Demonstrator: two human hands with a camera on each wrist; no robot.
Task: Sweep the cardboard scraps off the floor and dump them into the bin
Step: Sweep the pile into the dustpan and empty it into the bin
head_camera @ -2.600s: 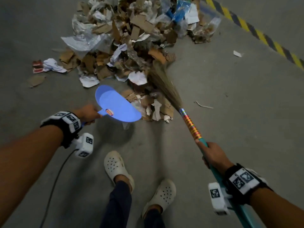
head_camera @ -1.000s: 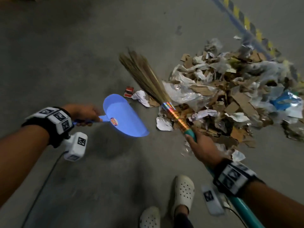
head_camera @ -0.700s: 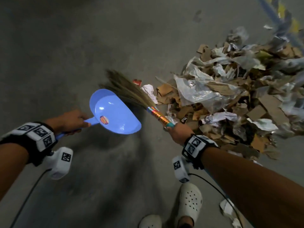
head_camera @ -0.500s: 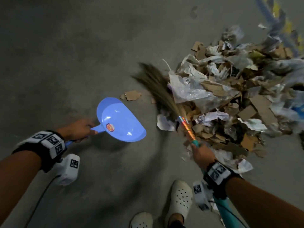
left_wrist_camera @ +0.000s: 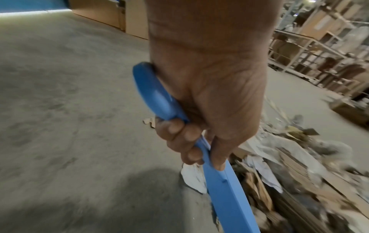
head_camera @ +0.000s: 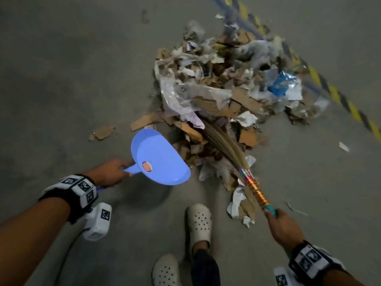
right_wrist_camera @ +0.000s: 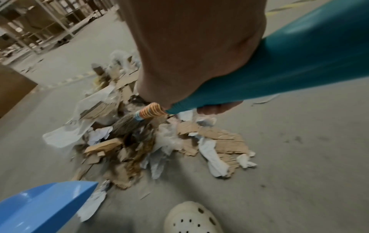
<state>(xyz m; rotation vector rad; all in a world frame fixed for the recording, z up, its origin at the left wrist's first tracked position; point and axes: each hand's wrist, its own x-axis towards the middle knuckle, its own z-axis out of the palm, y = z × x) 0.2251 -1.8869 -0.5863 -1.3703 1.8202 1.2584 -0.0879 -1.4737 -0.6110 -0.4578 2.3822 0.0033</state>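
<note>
— Where are the cardboard scraps [head_camera: 222, 104] lying?

— They are sitting heaped on the floor [head_camera: 61, 69], just ahead of both hands, brown torn pieces mixed with white paper and clear plastic.

— What are the hands doing?

— The left hand [head_camera: 109, 172] is curling tight round the blue dustpan [head_camera: 158, 157] handle beside the heap. The right hand [head_camera: 283, 228] is wrapping the broom [head_camera: 253, 188] handle, its bristles lying in the scraps.

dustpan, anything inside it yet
Nothing: the dustpan tray shows bare blue plastic and a round sticker. The floor directly beneath it is hidden.
</note>
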